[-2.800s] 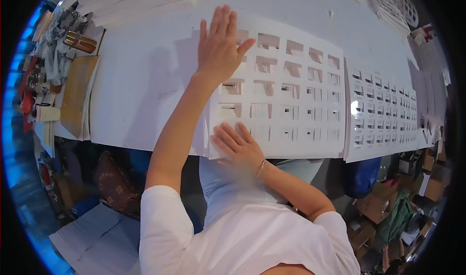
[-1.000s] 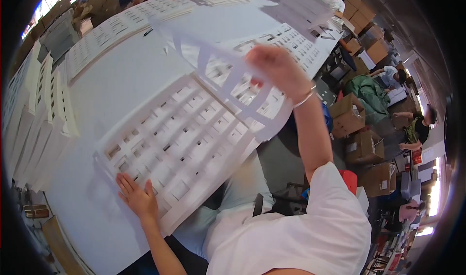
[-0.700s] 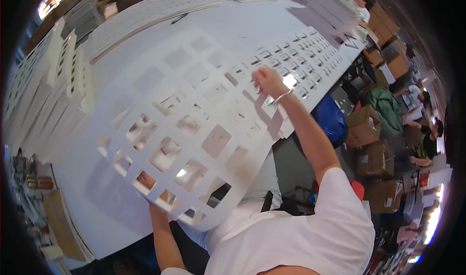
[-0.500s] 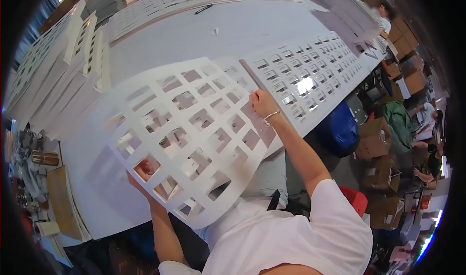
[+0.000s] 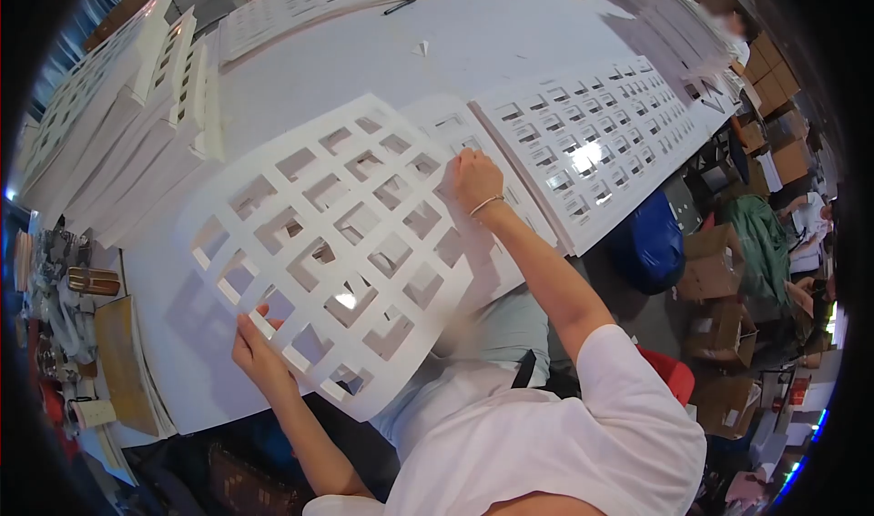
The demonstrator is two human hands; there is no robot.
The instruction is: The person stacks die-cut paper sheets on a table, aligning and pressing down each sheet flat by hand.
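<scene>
A large white sheet [image 5: 339,249] with rows of square cut-outs is held tilted above the table, its near left part raised. My left hand [image 5: 262,352] grips its lower left edge, with fingertips showing at a cut-out. On the opposite edge, my right hand [image 5: 475,181] is closed on the sheet, a bracelet at the wrist. Under and beyond it lie more white cut-out sheets [image 5: 510,270], partly hidden. To their right, a stack of sheets with smaller openings [image 5: 596,134] lies flat, light glaring on its surface.
Tall stacks of white sheets [image 5: 127,152] stand at the left, and others [image 5: 669,34] at the far right. A pen [image 5: 399,6] lies on the white table [image 5: 300,84]. Cardboard boxes [image 5: 712,263] and a blue bag [image 5: 648,243] are on the right. A co-worker [image 5: 736,32] is partly visible.
The view has turned right and back partway. The sheet was lifted from the pile by my right hand; my left hand, earlier flat on the pile, has taken its left edge.
</scene>
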